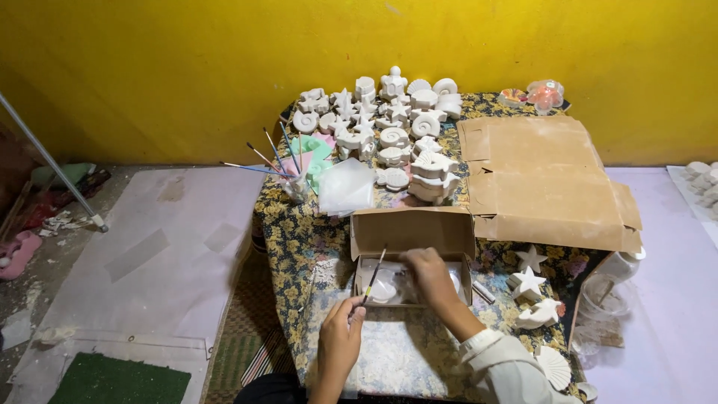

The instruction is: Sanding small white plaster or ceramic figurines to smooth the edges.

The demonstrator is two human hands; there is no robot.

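My left hand (340,337) grips a thin paintbrush (374,274) that points up and right toward an open cardboard box (413,233) on the low table. My right hand (431,275) reaches into that box and rests on a white plaster piece (386,286) lying inside. What the fingers hold is partly hidden by the box wall. A light sleeve covers my right forearm. White dust and crumbs lie on the clear sheet (404,352) just in front of the box.
Many white plaster shells and stars (389,120) crowd the far side of the floral tablecloth (295,224). A cup of brushes (293,183) stands at left, flattened cardboard (538,179) at right, several stars and shells (532,288) near the right edge. A plastic sheet (149,254) covers the floor at left.
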